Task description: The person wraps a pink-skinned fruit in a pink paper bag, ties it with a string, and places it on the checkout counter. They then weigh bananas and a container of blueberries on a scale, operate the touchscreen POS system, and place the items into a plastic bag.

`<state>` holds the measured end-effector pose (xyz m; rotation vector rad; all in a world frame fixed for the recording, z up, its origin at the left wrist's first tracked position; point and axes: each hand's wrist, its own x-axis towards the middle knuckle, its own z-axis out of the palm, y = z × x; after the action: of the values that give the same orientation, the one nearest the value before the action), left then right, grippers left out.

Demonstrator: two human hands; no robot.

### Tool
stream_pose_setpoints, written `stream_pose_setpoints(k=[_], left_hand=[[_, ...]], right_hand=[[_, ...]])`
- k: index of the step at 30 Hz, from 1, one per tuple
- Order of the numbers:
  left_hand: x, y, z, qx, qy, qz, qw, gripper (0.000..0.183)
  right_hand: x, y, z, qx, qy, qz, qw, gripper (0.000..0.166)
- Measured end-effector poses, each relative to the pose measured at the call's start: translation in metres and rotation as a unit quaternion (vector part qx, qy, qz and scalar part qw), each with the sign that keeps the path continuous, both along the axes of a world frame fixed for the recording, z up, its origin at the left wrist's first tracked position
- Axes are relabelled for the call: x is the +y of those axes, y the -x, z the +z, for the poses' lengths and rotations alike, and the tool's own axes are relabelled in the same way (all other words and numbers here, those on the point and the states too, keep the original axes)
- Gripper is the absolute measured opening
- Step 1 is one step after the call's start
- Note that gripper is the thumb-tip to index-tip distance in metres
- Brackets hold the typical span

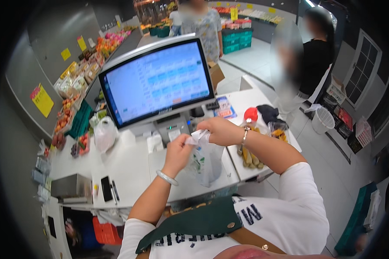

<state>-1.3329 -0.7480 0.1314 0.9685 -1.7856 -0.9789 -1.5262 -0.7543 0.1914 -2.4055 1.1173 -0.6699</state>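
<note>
My left hand (177, 152) and my right hand (222, 130) meet above the counter, each gripping the gathered white top of a translucent plastic bag (209, 162). The bag hangs below my fingers over the counter's front part and bears green print; what it holds cannot be made out. Just beyond my hands is the base of a point-of-sale terminal (173, 128), with its lit screen (159, 84) tilted towards me. To the right of the bag, partly behind my right forearm, lie long brownish-yellow items in clear packaging (249, 158).
A tied white plastic bag (105, 134) stands left of the screen. A metal box (72, 188), a phone (106, 189) and pens (115, 190) lie at the counter's front left. Two people stand beyond the counter. Produce shelves (84, 71) line the left wall; a white wastebasket (323, 120) stands right.
</note>
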Motion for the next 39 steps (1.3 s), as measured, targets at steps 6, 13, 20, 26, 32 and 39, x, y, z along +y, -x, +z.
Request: stream_pose_setpoints(k=[6, 13, 20, 26, 32, 39], left_hand=[[-0.013, 0.045, 0.04, 0.094, 0.091, 0.006, 0.991, 0.019], [-0.001, -0.004, 0.025, 0.075, 0.05, 0.027, 0.996, 0.017], [0.068, -0.099, -0.004, -0.021, -0.03, 0.35, 0.936, 0.016], [0.124, -0.144, -0.047, 0.069, -0.107, 0.498, 0.858, 0.016], [0.162, -0.137, -0.023, 0.067, -0.116, 0.583, 0.802, 0.017], [0.166, -0.153, -0.022, 0.03, -0.132, 0.588, 0.797, 0.019]], right_hand=[[-0.052, 0.074, 0.069, -0.158, -0.098, -0.106, 0.977, 0.014], [-0.183, 0.177, 0.076, -0.068, -0.11, -0.239, 0.962, 0.02], [-0.279, 0.2, 0.063, 0.234, -0.1, -0.239, 0.937, 0.03], [-0.417, 0.295, -0.016, -0.245, -0.166, -0.342, 0.892, 0.022], [-0.433, 0.228, -0.042, -0.372, -0.119, -0.387, 0.835, 0.018], [-0.463, 0.242, -0.07, -0.438, -0.138, -0.477, 0.749, 0.026]])
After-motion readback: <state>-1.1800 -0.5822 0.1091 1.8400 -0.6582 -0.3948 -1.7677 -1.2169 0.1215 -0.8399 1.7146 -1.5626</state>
